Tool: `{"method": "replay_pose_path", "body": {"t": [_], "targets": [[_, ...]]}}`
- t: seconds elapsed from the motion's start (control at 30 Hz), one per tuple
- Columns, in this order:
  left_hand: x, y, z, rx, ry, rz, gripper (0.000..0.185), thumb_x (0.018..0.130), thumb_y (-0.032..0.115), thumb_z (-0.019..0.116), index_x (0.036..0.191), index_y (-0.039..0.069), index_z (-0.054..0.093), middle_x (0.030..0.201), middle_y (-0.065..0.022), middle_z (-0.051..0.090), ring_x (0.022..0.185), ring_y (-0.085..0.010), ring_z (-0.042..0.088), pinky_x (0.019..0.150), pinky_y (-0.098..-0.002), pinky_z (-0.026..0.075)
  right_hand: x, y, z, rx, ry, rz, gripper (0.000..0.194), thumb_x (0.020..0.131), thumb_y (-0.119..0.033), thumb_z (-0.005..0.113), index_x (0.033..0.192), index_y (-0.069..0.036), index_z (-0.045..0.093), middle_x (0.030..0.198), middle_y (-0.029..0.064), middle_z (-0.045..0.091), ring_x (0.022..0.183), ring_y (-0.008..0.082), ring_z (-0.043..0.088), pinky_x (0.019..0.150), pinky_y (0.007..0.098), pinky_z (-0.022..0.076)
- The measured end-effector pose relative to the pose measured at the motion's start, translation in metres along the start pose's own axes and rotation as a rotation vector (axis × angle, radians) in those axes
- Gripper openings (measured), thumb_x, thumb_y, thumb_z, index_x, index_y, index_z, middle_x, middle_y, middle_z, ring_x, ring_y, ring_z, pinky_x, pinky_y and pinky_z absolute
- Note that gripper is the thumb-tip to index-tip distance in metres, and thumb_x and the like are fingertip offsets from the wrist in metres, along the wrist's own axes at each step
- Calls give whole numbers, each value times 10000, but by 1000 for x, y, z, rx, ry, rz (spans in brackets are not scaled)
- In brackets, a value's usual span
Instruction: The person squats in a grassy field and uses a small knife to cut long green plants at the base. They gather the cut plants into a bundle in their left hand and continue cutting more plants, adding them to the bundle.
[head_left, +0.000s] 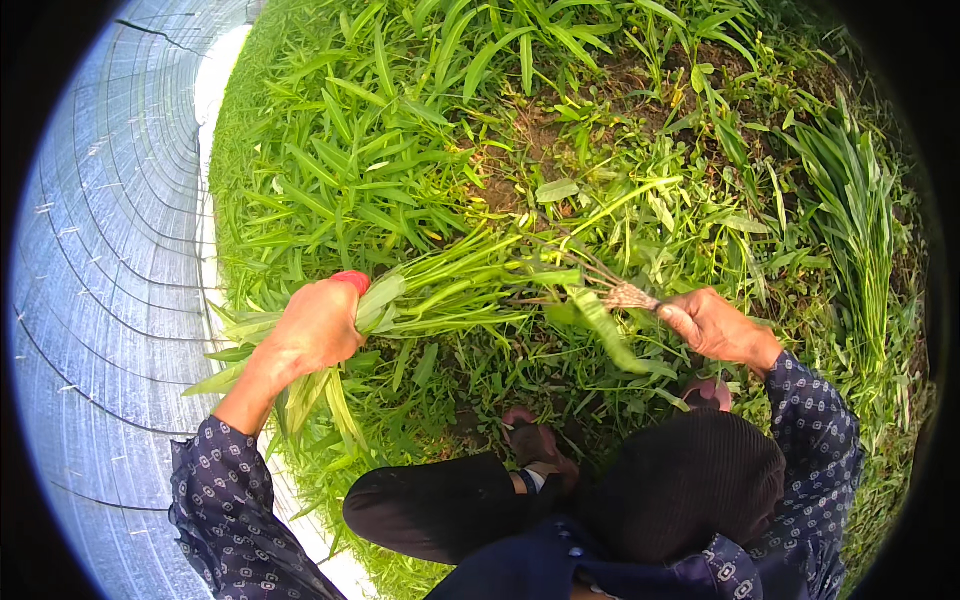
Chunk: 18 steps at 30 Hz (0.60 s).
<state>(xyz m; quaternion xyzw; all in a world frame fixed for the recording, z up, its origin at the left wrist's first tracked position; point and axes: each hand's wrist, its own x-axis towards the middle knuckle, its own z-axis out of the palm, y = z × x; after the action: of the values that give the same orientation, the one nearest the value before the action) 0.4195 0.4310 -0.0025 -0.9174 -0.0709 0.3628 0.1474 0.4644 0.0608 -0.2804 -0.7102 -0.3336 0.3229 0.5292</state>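
Observation:
A bunch of long green leafy stems (457, 289) is clasped in my left hand (319, 319). Its leaves hang past the wrist, and its stems point to the right. Something red (352, 280) shows at my thumb or finger; I cannot tell what it is. My right hand (709, 326) grips the narrow end of a small pronged tool, its bound part (628, 296) pale and its thin prongs spread towards the stem ends. A loose leafy stem (611, 330), blurred, lies across or beside the prongs.
Tall leafy plants (352, 165) grow thickly ahead and to the left. A pile of cut stems (862, 240) lies at the right. Bare soil (525, 142) shows among low weeds. A translucent ribbed cover (112, 247) rises along the left. My shoes (540, 442) are below my hands.

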Motion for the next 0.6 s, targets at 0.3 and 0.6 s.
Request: {"method": "replay_pose_path", "body": {"t": [0.3,0.6], "targets": [[-23,16,-16,-416,-76,-147,361,723,-22,707,1075,-21,630,904,-204,691,856,-304,686,805,-376,520,-2,98,-16,-290,81,581,563,1043,-431,442,779,41,597,661,245,568,616,423,565,626,487,473],[-3,25,3,-942,-305,-290,360,743,-31,715,1100,-21,668,944,-77,691,809,-166,627,763,-305,524,17,-2,40,-496,83,-275,442,976,-453,550,752,-73,567,517,147,532,493,371,567,502,466,449]]}}
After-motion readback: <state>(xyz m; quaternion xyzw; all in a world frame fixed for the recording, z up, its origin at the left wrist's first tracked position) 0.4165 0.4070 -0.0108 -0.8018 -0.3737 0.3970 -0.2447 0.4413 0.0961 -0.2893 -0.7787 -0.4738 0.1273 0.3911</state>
